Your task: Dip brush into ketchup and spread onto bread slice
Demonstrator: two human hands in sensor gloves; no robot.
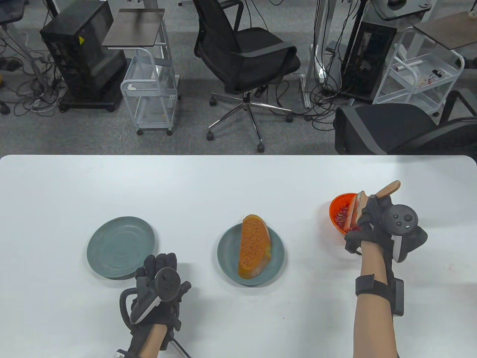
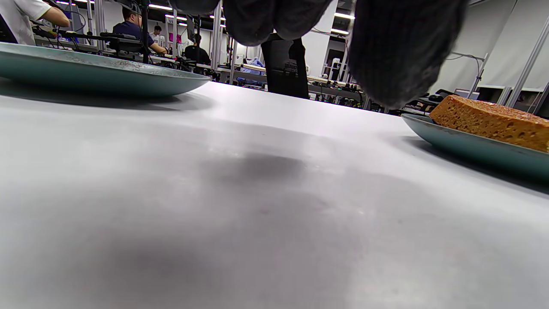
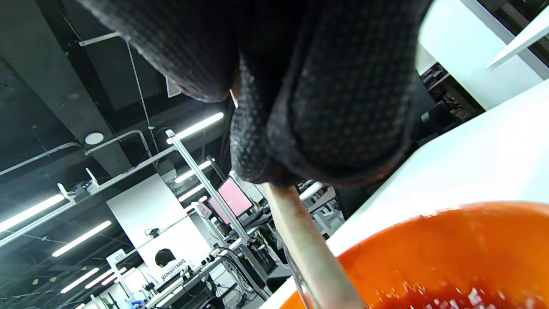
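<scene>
Orange plastic forms the small bowl [image 1: 340,209] near the table's [image 1: 223,179] right edge, with red ketchup [image 1: 341,216] inside it. A wooden-handled brush [image 1: 387,188] is gripped by the right hand [image 1: 372,223], its head lowered into the bowl. Midway along the table, a bread slice [image 1: 254,246] is laid on a grey-green plate [image 1: 277,257]. A second grey-green plate [image 1: 111,246] is seen toward the left edge. Just beside it, near the front edge, the left hand [image 1: 160,287] is rested on the table, holding nothing, its fingers loosely curled.
</scene>
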